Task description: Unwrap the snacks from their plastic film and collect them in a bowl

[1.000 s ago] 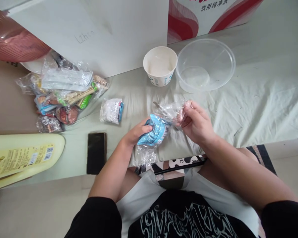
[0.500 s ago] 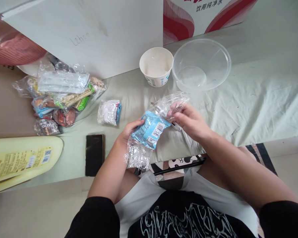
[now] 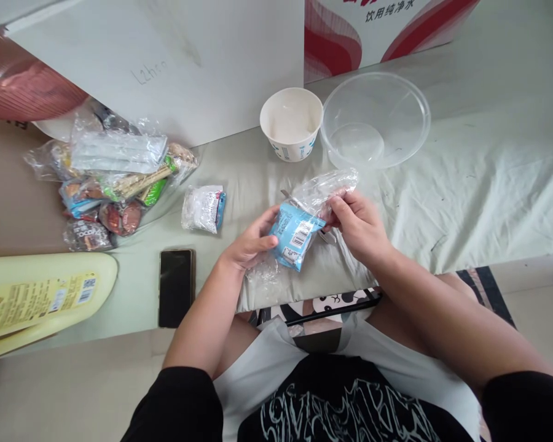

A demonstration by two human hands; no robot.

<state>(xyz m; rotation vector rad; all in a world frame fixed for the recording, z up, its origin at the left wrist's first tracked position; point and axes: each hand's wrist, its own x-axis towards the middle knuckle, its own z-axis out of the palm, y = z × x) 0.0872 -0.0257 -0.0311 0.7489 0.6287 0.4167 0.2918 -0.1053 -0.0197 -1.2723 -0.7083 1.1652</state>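
My left hand [image 3: 254,240] is closed on the left side of a small blue snack packet [image 3: 299,236] with a barcode on its face. Clear crinkled plastic wrap [image 3: 322,189] rises from the packet's upper right, and my right hand [image 3: 357,222] pinches it between thumb and fingers. More loose clear plastic hangs below the left hand, over the cloth. Partly hidden under the wrap lies a thin grey metal-looking item [image 3: 287,195], whose kind I cannot make out. A second wrapped packet [image 3: 203,209], white and blue, lies on the cloth to the left.
A white paper bowl [image 3: 291,132] and a clear plastic bowl [image 3: 408,132] stand at the back, before cardboard boxes [image 3: 239,67]. On the left are a bag of snacks [image 3: 120,184], a black phone [image 3: 176,288] and a yellow package [image 3: 50,294].
The blue packet has moved slightly right. My left thumb now lies across its front, and my right hand has shifted a little right with the clear wrap. Less plastic hangs below the left hand.
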